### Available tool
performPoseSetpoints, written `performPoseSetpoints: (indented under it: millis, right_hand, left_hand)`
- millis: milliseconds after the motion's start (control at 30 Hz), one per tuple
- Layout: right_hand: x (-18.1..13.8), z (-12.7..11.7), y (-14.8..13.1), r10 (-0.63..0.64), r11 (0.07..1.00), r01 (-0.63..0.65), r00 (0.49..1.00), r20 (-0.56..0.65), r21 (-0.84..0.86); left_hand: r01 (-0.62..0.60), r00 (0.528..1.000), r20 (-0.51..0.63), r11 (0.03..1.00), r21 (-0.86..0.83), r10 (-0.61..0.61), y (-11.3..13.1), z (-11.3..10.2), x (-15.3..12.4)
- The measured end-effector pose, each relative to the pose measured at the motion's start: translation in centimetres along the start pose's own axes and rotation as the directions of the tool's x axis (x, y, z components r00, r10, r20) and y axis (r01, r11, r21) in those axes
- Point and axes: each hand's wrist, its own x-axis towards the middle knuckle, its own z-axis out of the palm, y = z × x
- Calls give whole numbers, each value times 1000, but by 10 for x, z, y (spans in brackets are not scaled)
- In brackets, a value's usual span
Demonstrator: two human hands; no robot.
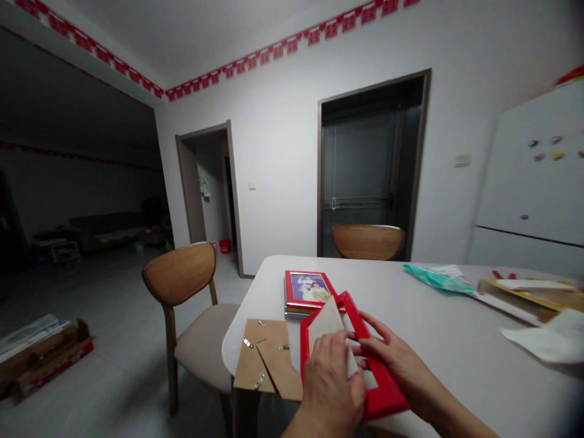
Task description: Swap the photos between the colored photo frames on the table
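A red picture frame (387, 392) is held tilted over the near edge of the table. My right hand (396, 359) grips its right side, with the fingers reaching into the opening. My left hand (329, 371) lies over the frame, its fingers bent around a whitish flat sheet (323, 323) that sits at a slant within the frame. Part of that sheet is hidden under the fingers. Left of the hands rests a brown backing board (274, 331) with metal clips and a stand leg. Just behind lies a stack of picture frames (288, 293), the top one red with a photo.
The white table (365, 283) carries a teal plastic wrapper (433, 278), an opened yellow-edged package (524, 298) and white paper (550, 337) on the right. One wooden chair (180, 274) stands left, another chair (368, 241) behind. A cardboard box (50, 365) lies on the floor.
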Motion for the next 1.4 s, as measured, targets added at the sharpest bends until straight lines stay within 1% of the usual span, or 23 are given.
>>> performPoseSetpoints:
  millis: [100,167,233,300,367,467,533,600,667,733,800,900,967,1000,1067,1100,1167,1300,1400]
  right_hand:
    - [5,-13,7,-27,991,25,1000,-12,-135]
    - [11,-29,17,-35,960,28,999,-22,-277]
    - [19,-48,30,-46,904,19,998,-53,-427]
    - [28,-66,43,-74,818,9,993,-89,-575]
    - [35,-80,55,-122,695,9,987,-105,-719]
    - [41,-89,66,-215,479,33,973,-81,-877]
    - [41,-89,69,-252,375,33,965,-68,-927]
    - [39,-88,71,-265,315,23,962,-64,-949]
    - [36,-87,73,-277,279,21,959,-59,-960]
    - [35,-87,74,-284,257,23,957,-53,-966]
    - [35,-88,75,-280,247,19,958,-53,-969]
    - [36,-88,76,-278,246,9,958,-62,-969]
    - [37,-88,77,-287,243,3,956,-69,-970]
    - [37,-88,77,-289,241,0,955,-72,-971]
    - [36,-88,79,-291,235,-7,954,-77,-972]
    - [36,-88,79,-289,232,-11,954,-80,-973]
    - [34,-87,80,-292,223,-17,953,-83,-975]
    - [32,-86,82,-305,199,-10,950,-71,-980]
    - [30,-84,82,-301,227,12,952,-58,-974]
  left_hand:
    - [75,991,-108,997,7,-74,-16,-14,-1]
    - [151,967,-202,988,-34,-155,-33,-25,-5]
    - [240,935,-246,966,-98,-257,-53,-34,-12]
    - [313,912,-230,939,-140,-339,-71,-38,-22]
    - [378,902,-167,915,-138,-398,-84,-38,-32]
    - [448,891,-61,893,-35,-449,-94,-33,-43]
    - [458,888,-15,885,77,-459,-96,-31,-45]
    - [448,889,17,876,177,-458,-97,-30,-45]
    - [433,890,41,868,243,-455,-97,-30,-45]
    - [414,896,50,869,270,-442,-97,-32,-44]
    - [388,911,30,877,282,-412,-95,-33,-45]
    - [305,948,-8,904,299,-318,-90,-31,-48]
    - [191,978,21,928,321,-209,-86,-26,-51]
    - [119,987,62,936,331,-148,-84,-22,-53]
    - [-12,984,173,938,347,-52,-81,-12,-56]
    - [-55,973,227,933,355,-28,-79,-8,-56]
    - [-93,953,300,918,386,-29,-76,0,-56]
    - [-113,943,330,884,454,-49,-75,7,-51]
    - [-121,951,307,876,466,-31,-80,7,-50]
